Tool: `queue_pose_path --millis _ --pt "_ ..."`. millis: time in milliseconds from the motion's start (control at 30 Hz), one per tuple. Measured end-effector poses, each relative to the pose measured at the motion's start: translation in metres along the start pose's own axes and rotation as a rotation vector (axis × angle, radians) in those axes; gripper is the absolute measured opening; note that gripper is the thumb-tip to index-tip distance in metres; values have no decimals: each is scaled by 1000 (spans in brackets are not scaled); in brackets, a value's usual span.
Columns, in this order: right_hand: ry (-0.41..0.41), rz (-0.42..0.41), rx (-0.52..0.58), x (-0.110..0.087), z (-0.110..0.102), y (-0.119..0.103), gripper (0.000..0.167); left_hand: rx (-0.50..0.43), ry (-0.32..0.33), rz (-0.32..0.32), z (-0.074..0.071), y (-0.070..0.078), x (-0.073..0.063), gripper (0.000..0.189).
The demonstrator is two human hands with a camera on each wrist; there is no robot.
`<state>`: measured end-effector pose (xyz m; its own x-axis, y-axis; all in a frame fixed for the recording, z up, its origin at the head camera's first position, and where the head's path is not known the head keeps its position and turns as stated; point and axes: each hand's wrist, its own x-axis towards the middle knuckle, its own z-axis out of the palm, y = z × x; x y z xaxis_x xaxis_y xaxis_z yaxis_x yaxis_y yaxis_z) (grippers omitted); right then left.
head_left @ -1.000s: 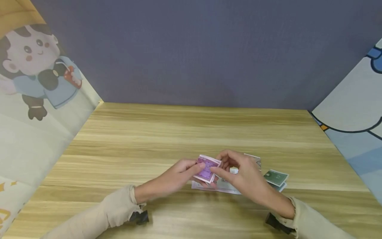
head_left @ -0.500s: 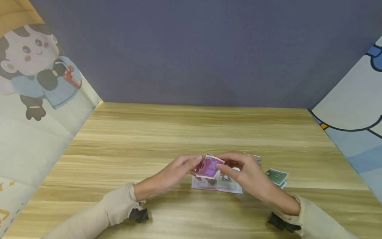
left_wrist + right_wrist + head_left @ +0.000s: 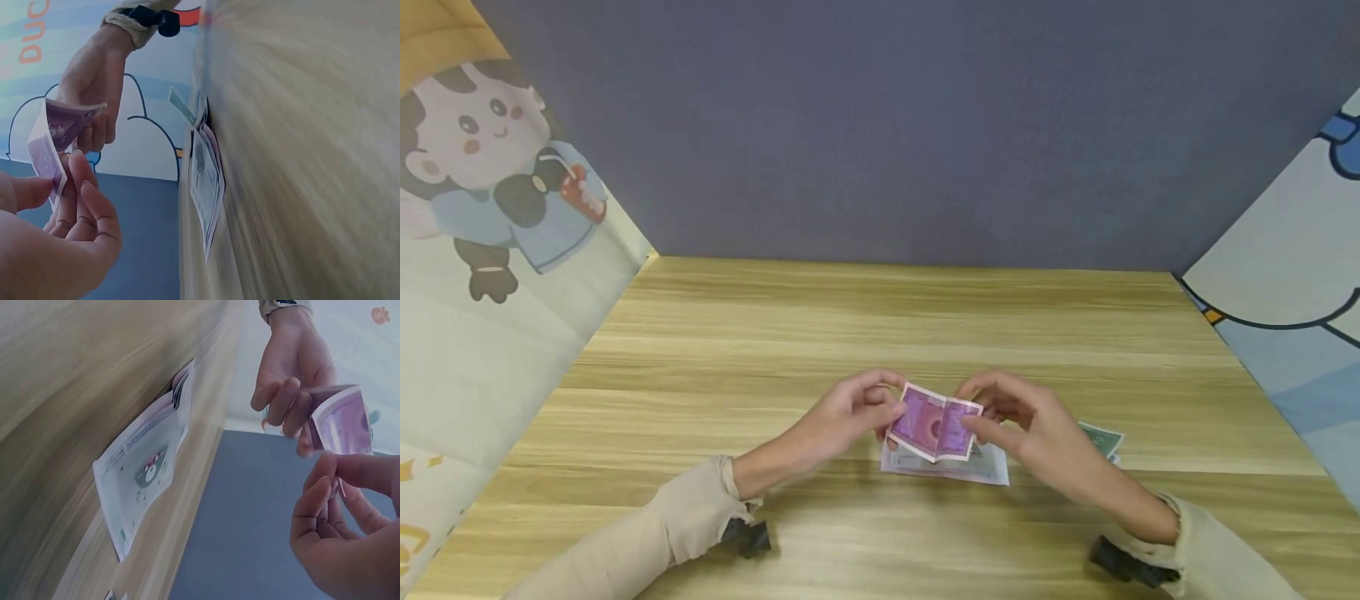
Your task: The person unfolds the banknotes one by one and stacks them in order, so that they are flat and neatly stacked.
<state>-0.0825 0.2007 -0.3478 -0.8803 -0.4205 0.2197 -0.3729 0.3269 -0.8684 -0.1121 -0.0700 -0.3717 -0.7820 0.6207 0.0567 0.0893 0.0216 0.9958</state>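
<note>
A small purple banknote (image 3: 922, 421) with a white border is spread between my two hands, a crease down its middle. My left hand (image 3: 850, 417) pinches its left end between thumb and fingers. At the right end, my right hand (image 3: 1048, 437) pinches it the same way. In both wrist views the banknote (image 3: 344, 425) is bent along the fold and held up off the table. Below it lies a pale printed paper (image 3: 988, 471), partly hidden by the note; the right wrist view shows a cartoon animal on this paper (image 3: 134, 475).
A folded green note (image 3: 1102, 438) lies to the right, partly behind my right hand. The wooden table (image 3: 775, 333) runs back to a dark blue-grey panel (image 3: 910, 133). Cartoon-printed side walls stand left and right.
The purple banknote has gone from a folded packet to a spread, creased sheet. My right hand has moved a little to the right with its end.
</note>
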Motion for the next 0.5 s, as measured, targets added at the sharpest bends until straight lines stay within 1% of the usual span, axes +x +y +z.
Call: queue_pose_path --millis 133,233,400,500 --pt "11 4 -4 -3 -7 5 24 54 48 18 -1 0 0 24" --pt "19 19 -27 -5 -13 8 24 98 68 18 -3 0 0 17" --pt "44 24 -115 -6 -23 14 23 165 90 -10 -5 -1 2 14" --pt "59 34 -180 -5 -25 17 22 201 99 -31 -6 -5 5 14"
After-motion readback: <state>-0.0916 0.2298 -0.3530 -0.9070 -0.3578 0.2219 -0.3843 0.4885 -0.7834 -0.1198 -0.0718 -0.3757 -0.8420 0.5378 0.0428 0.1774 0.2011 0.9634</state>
